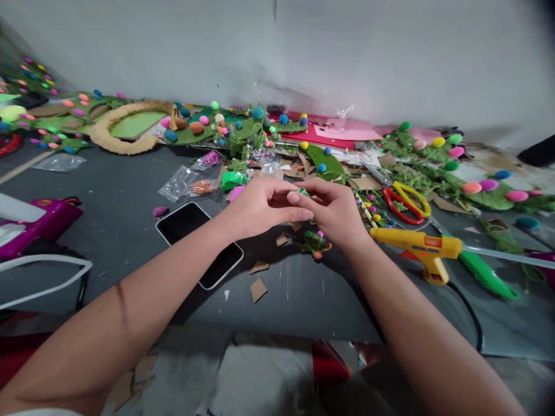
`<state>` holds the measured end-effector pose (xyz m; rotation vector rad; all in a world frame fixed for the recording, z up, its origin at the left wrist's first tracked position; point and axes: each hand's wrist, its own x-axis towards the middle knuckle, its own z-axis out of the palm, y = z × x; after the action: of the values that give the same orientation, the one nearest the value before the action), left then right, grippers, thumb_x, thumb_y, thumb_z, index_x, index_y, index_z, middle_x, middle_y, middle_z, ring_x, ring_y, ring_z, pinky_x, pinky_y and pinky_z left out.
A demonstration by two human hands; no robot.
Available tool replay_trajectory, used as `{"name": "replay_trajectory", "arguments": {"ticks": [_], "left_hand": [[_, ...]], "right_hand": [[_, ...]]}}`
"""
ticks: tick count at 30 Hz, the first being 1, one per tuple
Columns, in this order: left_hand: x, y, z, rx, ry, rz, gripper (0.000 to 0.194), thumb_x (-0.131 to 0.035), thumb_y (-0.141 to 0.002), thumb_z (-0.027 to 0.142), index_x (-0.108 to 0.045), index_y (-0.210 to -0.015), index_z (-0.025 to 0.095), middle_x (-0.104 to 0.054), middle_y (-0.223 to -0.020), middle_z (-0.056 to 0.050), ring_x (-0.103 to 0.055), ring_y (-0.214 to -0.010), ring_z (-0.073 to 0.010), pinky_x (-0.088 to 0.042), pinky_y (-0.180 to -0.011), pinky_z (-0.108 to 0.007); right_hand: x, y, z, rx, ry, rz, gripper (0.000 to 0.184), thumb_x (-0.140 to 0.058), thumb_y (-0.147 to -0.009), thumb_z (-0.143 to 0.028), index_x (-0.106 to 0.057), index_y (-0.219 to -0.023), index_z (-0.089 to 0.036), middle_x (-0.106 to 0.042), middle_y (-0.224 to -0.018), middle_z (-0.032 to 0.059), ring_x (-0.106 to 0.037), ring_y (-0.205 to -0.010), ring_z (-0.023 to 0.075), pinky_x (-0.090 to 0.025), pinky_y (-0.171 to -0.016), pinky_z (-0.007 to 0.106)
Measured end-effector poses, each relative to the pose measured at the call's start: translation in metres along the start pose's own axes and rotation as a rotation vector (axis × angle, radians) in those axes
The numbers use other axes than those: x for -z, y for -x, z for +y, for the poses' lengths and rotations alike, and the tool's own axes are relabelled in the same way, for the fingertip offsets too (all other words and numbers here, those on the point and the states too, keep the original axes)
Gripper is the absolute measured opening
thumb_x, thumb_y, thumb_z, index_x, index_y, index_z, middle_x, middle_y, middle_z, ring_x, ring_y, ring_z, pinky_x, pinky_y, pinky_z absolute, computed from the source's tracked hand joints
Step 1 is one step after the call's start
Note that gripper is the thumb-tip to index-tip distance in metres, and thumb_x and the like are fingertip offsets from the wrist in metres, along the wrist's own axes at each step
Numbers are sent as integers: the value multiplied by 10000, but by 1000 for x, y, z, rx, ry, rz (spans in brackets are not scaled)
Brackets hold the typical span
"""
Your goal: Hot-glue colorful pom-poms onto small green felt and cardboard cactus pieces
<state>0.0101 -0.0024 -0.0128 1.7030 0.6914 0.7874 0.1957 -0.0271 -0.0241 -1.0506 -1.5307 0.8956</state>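
Observation:
Above the dark table, my left hand and my right hand meet with fingertips together. A small green piece shows between the pinched fingers, mostly covered by them; its kind cannot be made out. Below my right hand lies a small green clump with coloured pompoms. A phone with a dark screen lies under my left forearm. To the right of my right hand is a yellow hot glue gun with a clear glue stick in its back.
Scissors with red and yellow handles and a green cutter-like tool lie at the right. A purple glue gun is at the left. Along the wall are a tan ring, green felt with pompoms and plastic bags. Cardboard scraps lie near the front.

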Motion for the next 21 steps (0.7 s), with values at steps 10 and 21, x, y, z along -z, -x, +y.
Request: {"name": "replay_trajectory", "arguments": {"ticks": [10,21], "left_hand": [[2,0,0,68,-101,91,255,-818,-819,427,-814,-862,176,-800,-835,-57,-765,-799,-216,-630,-765,-336],[0,-3,-5,79,59,73,218,-798,-849,365,-792,-916,158,-805,-888,-48,-777,-868,-208,-648,-852,-355]], "right_hand": [[10,-2,-2,14,81,223,309,-824,-787,-511,-791,-784,-204,-731,-698,9,-631,-637,141,-511,-616,289],[3,-1,1,110,153,120,262,-818,-807,-479,-804,-808,-216,-743,-747,14,-650,-708,160,-513,-649,303]]}}
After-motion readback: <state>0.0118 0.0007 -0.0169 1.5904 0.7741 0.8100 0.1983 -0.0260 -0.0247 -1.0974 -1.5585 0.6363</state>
